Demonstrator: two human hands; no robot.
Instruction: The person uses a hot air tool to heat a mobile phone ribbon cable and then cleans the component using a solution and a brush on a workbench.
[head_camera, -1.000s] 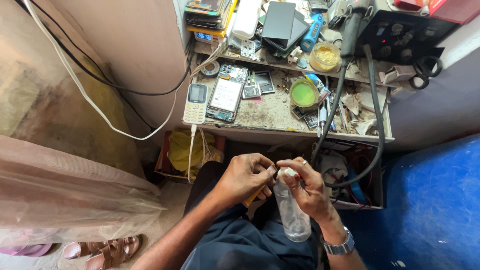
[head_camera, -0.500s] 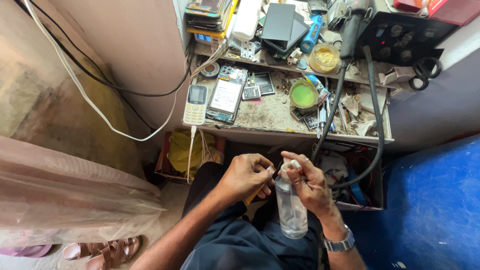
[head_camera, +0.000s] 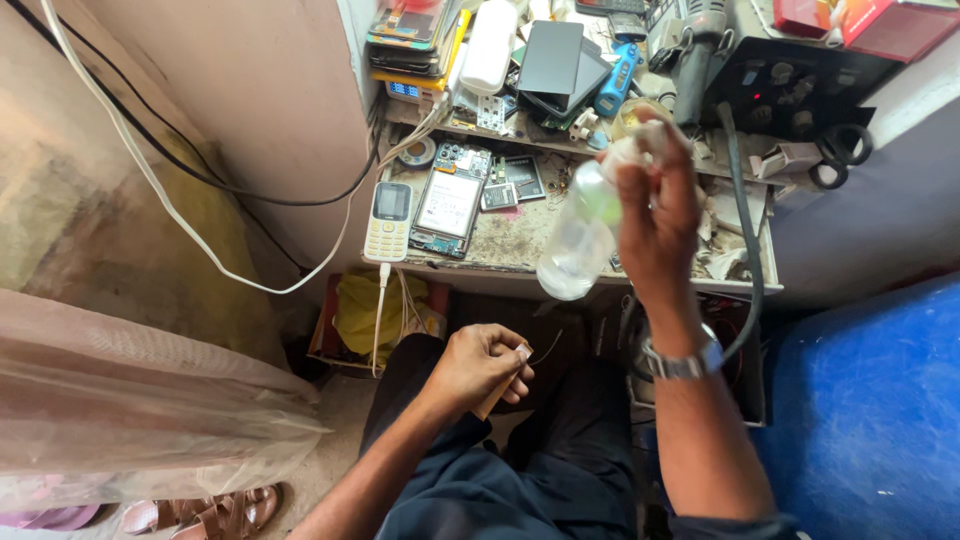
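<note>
Clear plastic bottle tilts neck-up in the right hand; left hand pinches a small tan piece.

The right hand is raised over the cluttered table, its fingers closed around the neck of a clear plastic bottle that hangs tilted, base toward the table's front edge. Lower down, above the lap, the left hand pinches a small tan piece with a thin wire beside it. A cream keypad phone lies near the table's left corner.
</note>
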